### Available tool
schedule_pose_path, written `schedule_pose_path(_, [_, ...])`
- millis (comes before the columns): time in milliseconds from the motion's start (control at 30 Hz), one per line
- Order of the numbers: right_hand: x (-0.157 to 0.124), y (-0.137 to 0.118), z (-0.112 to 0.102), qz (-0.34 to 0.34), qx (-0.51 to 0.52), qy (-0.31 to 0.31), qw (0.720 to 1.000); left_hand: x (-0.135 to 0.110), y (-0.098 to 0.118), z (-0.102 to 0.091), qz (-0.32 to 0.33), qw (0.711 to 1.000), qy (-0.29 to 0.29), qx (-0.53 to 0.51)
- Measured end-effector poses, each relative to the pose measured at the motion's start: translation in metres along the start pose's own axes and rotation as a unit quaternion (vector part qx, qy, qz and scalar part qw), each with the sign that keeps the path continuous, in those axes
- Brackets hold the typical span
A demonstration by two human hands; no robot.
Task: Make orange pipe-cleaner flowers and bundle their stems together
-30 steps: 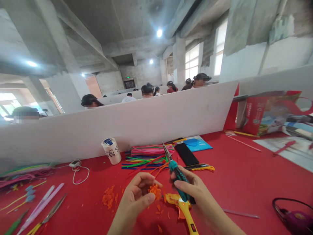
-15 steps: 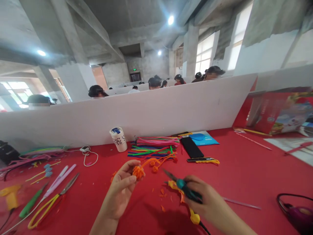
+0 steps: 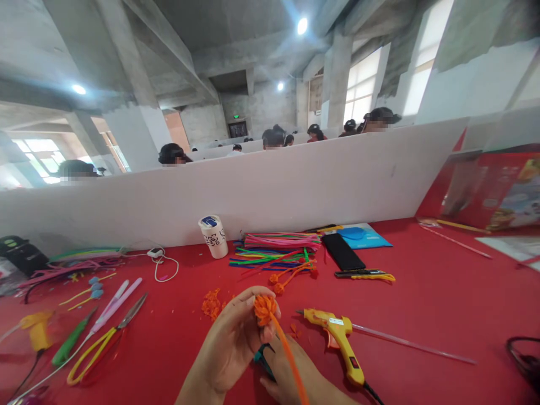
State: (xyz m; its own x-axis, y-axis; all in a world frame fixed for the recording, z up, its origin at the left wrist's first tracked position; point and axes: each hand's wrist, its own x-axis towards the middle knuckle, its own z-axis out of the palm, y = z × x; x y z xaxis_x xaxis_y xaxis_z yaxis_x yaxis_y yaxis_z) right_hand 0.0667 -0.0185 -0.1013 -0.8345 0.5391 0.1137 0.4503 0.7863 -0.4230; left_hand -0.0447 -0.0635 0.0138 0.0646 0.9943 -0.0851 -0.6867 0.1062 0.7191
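My left hand (image 3: 230,346) is closed round an orange pipe-cleaner flower (image 3: 265,309), whose fuzzy head sticks up past my fingers and whose orange stem (image 3: 291,360) runs down to the right. Beneath it, my right hand (image 3: 295,379) grips the teal-handled pliers (image 3: 264,360), mostly hidden behind my left fingers. A yellow glue gun (image 3: 340,337) lies on the red table just right of both hands. Orange trimmings (image 3: 211,304) lie just beyond my left hand.
A bundle of coloured pipe cleaners (image 3: 278,250), a paper cup (image 3: 213,236), a black phone (image 3: 342,251) and a yellow-black utility knife (image 3: 365,275) lie near the white divider (image 3: 295,180). Scissors (image 3: 105,337), tweezers and a second glue gun (image 3: 36,332) lie left. A red box (image 3: 498,188) stands right.
My left hand brought the orange flower down and nearer to me. My right hand drew the pliers in under it, uncovering the yellow glue gun. The view shifted slightly left.
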Motion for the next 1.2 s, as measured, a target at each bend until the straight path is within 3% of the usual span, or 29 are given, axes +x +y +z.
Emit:
schedule_pose_path(67, [-0.001,0.006,-0.012,0.019,0.019,0.045,0.999,0.002,0.0,0.002,-0.019,1.0,-0.006,0.002])
schedule_pose_path(167, [-0.01,0.013,-0.059,0.058,0.122,0.154,0.979,0.005,-0.002,0.006,-0.028,0.999,-0.012,0.018])
schedule_pose_path(267, [-0.026,0.01,-0.116,0.027,0.214,0.278,0.936,0.01,-0.004,0.009,-0.039,0.998,-0.017,0.037])
schedule_pose_path(367, [-0.043,-0.004,-0.149,-0.033,0.209,0.316,0.925,0.015,-0.007,0.009,-0.051,0.997,-0.036,0.043])
schedule_pose_path(500, [-0.052,-0.016,-0.146,-0.06,0.161,0.355,0.919,0.018,-0.009,0.011,-0.072,0.995,-0.053,0.049])
schedule_pose_path(633, [-0.05,-0.014,-0.136,-0.06,0.125,0.381,0.914,0.016,-0.01,0.016,-0.072,0.996,-0.036,0.049])
schedule_pose_path(900, [-0.048,-0.007,-0.147,-0.052,0.152,0.32,0.934,0.017,-0.016,0.02,-0.096,0.994,-0.017,0.052])
schedule_pose_path(1200, [-0.047,-0.007,-0.143,-0.048,0.161,0.339,0.926,0.02,-0.019,0.015,-0.099,0.992,-0.036,0.063])
